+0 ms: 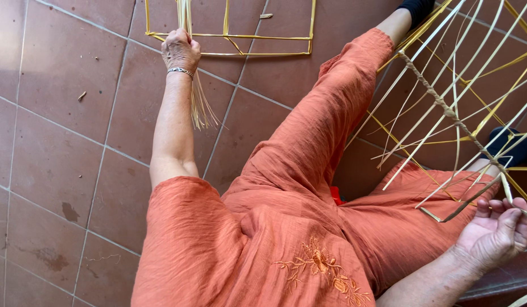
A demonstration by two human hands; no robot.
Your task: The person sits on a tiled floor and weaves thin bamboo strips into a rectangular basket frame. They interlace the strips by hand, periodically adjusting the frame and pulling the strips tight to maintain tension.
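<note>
Bare tiled floor [53, 159] left of the hands; straw frame [246, 42] ahead; woven cane lattice [456, 108] crowding the right

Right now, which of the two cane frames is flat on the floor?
The small square frame at the top, beside the left hand. The big woven frame on the right leans over the legs, held by the right hand.

pale yellow strips [445, 102] — orange clothes [263, 227], terracotta tiles [53, 159]

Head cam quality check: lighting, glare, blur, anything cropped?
Head view: soft even daylight, no glare on the tile floor; left hand and its straw bundle sharp; woven frame brightly lit, cut off at the right edge; right hand near the corner, slightly soft.
</note>
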